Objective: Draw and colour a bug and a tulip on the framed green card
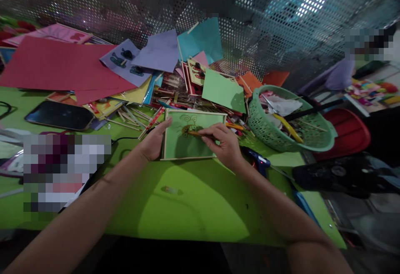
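Note:
A green card [187,149] with thin wooden strips along its edges lies tilted in front of me, bearing a line drawing of a bug-like figure with big round eyes and a dark, spotted patch. My left hand [154,141] grips the card's left edge, thumb on top. Pinched in my right hand [225,144] is a thin yellow-brown pencil-like stick [195,133], its tip at the dark patch of the drawing. To the right of that hand, a blue glue gun [260,161] with a small red light rests on the green table [187,215].
Wooden sticks and coloured papers [62,63] pile up behind the card. A green basket [289,140] of odds and ends stands right, near a red stool [350,134]. A phone [59,114] lies left. A small pale piece [171,190] lies near the front.

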Motion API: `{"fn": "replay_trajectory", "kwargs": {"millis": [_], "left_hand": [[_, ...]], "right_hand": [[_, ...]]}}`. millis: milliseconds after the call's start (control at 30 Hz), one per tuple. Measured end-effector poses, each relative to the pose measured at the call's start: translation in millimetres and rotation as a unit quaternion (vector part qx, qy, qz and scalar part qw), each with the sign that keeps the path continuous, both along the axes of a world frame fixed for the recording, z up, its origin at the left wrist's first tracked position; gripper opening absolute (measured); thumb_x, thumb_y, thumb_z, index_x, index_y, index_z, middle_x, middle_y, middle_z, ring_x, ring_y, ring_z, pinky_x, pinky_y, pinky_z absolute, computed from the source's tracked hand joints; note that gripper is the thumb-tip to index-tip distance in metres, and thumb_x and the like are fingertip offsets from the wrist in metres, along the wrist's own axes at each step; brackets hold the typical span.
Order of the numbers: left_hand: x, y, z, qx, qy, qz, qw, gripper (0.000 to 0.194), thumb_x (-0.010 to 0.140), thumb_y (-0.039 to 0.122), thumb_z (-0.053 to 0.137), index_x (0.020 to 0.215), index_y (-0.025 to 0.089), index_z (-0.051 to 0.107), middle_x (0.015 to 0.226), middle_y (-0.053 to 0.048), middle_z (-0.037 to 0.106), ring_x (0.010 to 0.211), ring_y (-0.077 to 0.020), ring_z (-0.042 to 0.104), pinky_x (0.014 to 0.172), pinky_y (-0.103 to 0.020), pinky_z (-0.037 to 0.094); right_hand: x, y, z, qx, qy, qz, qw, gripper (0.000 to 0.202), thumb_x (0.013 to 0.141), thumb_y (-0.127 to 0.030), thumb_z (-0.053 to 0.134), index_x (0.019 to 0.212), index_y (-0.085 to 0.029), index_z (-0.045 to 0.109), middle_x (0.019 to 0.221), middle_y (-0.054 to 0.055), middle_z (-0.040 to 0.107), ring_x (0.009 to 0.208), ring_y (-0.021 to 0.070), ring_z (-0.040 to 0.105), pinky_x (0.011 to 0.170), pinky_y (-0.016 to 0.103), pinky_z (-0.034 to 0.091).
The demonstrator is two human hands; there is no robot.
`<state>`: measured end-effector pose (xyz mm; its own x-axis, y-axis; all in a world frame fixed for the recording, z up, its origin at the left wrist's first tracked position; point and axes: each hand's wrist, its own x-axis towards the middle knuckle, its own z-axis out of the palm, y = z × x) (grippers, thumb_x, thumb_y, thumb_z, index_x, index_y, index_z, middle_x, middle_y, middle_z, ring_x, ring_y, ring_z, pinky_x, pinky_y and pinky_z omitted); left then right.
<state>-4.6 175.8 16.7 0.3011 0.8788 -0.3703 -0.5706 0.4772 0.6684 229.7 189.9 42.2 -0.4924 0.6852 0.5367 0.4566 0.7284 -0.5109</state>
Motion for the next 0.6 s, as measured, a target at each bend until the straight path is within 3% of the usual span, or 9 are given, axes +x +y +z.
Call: {"fn": "replay_trajectory", "kwargs": {"millis": [600], "left_hand": [[0.4,-0.3,0.3,-0.015,-0.013,0.005,1.0,0.059,0.089,0.05,0.059,0.137,0.015,0.061,0.116,-0.015,0.076,0.108,-0.0341,0.072,0.102,-0.049,0.053]], "right_hand": [[-1.4,0.4,1.2,0.006,0.005,0.007,1.0,0.017,0.093,-0.02,0.062,0.106,-0.026,0.071,0.091,0.004,0.07,0.084,0.0175,0.064,0.069,0.03,0.053]]}}
